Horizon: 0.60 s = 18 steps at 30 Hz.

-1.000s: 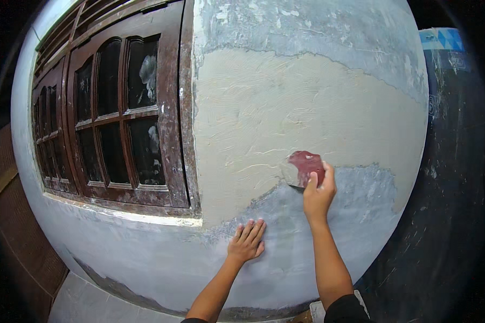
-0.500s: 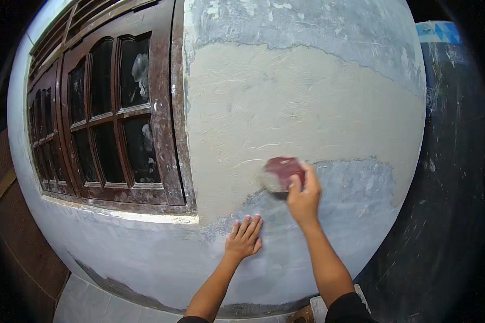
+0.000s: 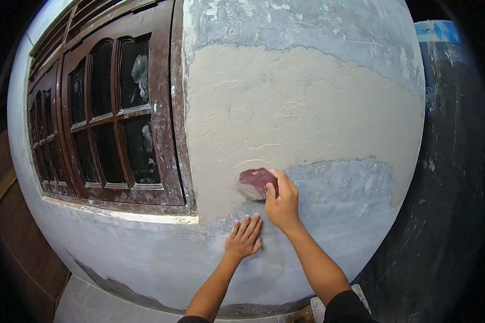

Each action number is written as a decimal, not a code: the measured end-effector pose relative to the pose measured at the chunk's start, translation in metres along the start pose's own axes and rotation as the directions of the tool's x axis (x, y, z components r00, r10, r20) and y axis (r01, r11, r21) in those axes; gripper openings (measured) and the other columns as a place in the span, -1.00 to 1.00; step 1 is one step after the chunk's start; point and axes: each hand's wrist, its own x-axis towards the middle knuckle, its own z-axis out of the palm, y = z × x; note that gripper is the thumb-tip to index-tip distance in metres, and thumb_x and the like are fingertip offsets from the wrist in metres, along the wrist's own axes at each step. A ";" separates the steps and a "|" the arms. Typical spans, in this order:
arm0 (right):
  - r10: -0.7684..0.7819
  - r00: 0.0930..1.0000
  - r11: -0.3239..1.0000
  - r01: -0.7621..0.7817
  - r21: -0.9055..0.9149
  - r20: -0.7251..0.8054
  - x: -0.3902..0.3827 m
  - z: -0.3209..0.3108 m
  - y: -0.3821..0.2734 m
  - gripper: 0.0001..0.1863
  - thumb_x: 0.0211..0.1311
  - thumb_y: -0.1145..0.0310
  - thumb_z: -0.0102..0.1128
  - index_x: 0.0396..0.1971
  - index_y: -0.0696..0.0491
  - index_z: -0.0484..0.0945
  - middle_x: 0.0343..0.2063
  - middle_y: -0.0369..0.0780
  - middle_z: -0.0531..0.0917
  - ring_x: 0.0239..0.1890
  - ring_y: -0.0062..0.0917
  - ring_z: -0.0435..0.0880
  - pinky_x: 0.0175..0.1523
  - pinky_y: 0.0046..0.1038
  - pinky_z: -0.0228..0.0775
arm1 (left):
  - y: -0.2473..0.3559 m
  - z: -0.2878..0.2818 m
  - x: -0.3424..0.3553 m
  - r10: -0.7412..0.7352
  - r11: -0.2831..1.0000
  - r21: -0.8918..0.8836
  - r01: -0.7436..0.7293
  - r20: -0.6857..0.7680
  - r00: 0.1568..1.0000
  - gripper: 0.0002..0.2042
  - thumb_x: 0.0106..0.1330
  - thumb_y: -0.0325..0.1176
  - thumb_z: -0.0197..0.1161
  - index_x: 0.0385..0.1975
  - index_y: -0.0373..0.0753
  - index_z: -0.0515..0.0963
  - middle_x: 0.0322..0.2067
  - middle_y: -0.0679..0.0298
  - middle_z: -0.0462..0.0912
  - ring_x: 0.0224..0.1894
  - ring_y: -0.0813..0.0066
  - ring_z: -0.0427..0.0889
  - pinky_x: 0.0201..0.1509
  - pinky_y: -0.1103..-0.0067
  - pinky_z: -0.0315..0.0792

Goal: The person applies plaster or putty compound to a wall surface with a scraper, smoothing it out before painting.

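While the left hand (image 3: 243, 240) lies flat on blue-grey plaster (image 3: 172, 258), the right hand (image 3: 283, 206) pinches a rounded, smeared maroon scraper (image 3: 257, 180).

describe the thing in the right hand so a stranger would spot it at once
Right of the brown window, a beige patch spreads across the grey wall. At the patch's lower edge, the right hand grips a flat dark red tool. Its red face, smeared pale, stands out against the beige and grey.

The beige plaster (image 3: 312, 113) looks matt and ridged.
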 end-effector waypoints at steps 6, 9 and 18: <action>0.083 0.974 0.992 -0.100 -0.073 -0.212 0.026 -0.025 0.008 -0.71 0.12 0.56 0.03 -0.11 0.25 0.44 -0.25 0.06 0.57 -0.18 -0.02 0.55 -0.08 -0.17 0.37 | 0.000 0.003 0.000 -0.003 1.000 0.002 0.003 -0.009 1.000 -0.44 0.20 -0.05 -0.06 0.22 -0.08 0.36 0.31 0.35 0.26 0.39 0.33 0.13 0.46 0.26 -0.23; 0.167 0.984 0.986 -0.165 0.040 -0.068 0.005 -0.012 0.004 -0.72 0.11 0.56 0.03 -0.13 0.24 0.44 -0.28 0.04 0.56 -0.19 -0.03 0.54 -0.08 -0.19 0.36 | 0.002 0.003 0.000 0.010 1.000 -0.013 -0.010 -0.026 1.000 -0.44 0.20 -0.06 -0.06 0.22 -0.08 0.36 0.30 0.35 0.27 0.38 0.34 0.13 0.47 0.27 -0.23; 0.166 0.951 0.985 -0.170 0.010 -0.261 0.020 -0.027 0.013 -0.71 0.09 0.55 0.07 -0.13 0.21 0.45 -0.26 0.06 0.56 -0.19 -0.04 0.55 -0.10 -0.17 0.37 | 0.001 0.000 0.001 -0.003 1.000 -0.014 0.003 -0.016 1.000 -0.45 0.20 -0.06 -0.04 0.22 -0.08 0.37 0.29 0.35 0.28 0.37 0.33 0.15 0.47 0.25 -0.23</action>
